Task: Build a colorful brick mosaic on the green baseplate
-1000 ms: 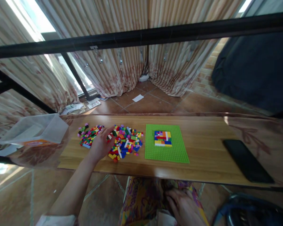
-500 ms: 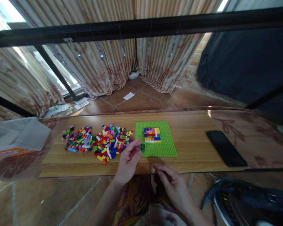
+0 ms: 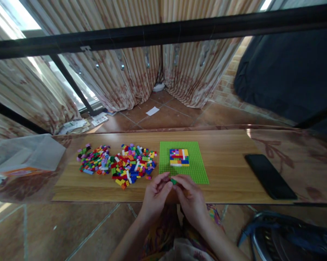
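Note:
My left hand (image 3: 156, 194) and my right hand (image 3: 189, 195) meet over the table's near edge, both pinching a small green brick (image 3: 174, 180) between their fingertips. Just beyond them lies a green baseplate (image 3: 196, 170) with a patch of mixed-colour bricks (image 3: 179, 157) built on it. Left of the plate spreads a loose pile of coloured bricks (image 3: 132, 167), and a second, smaller pile (image 3: 94, 163) lies further left.
A black phone (image 3: 269, 175) lies on the wooden table (image 3: 228, 170) to the right. A clear plastic bag (image 3: 24, 156) sits at the left end. A black bar (image 3: 163, 34) crosses the top; curtains hang behind. A dark object (image 3: 288, 235) is below right.
My left hand left the brick pile with a green brick and came to the near edge by the baseplate. My right hand rose from my lap and joined it on the brick.

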`<state>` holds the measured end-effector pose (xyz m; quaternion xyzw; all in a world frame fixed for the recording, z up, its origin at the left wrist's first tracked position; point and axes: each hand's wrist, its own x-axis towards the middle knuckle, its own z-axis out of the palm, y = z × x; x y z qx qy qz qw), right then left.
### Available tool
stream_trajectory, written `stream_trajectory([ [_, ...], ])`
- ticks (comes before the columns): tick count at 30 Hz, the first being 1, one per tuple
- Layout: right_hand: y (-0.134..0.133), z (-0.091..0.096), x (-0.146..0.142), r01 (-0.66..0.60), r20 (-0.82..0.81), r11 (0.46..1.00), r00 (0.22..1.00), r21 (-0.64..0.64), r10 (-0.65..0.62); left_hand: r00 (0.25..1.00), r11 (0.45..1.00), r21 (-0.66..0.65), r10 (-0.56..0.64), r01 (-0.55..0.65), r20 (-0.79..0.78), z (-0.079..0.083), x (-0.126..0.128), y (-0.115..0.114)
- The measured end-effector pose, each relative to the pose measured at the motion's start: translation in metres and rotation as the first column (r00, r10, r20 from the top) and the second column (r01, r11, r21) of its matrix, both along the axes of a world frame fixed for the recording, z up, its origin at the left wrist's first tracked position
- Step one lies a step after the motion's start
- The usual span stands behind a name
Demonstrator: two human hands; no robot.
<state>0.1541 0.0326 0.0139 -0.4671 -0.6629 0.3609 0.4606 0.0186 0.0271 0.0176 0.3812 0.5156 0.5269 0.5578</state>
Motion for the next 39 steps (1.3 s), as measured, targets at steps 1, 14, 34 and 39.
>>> stream_trajectory([
  [1,0.000,-0.002,-0.001,-0.010,-0.014,0.999,1.000,-0.033,0.009,1.000,1.000,-0.007,0.011,-0.011,0.002,-0.002,0.001,-0.001],
  [14,0.026,-0.015,0.014,0.199,-0.220,0.916,0.933,-0.349,-0.286,0.977,0.994,0.064,-0.075,0.090,-0.199,-0.014,0.027,0.023],
  [34,0.070,-0.017,0.023,0.321,0.246,0.946,0.921,-0.036,-0.303,0.477,0.969,0.087,-0.036,0.233,-0.878,-0.017,0.040,0.070],
  [39,0.067,-0.018,0.036,0.352,0.232,0.936,0.911,-0.010,-0.340,0.536,0.968,0.129,-0.007,0.215,-0.844,-0.016,0.030,0.068],
])
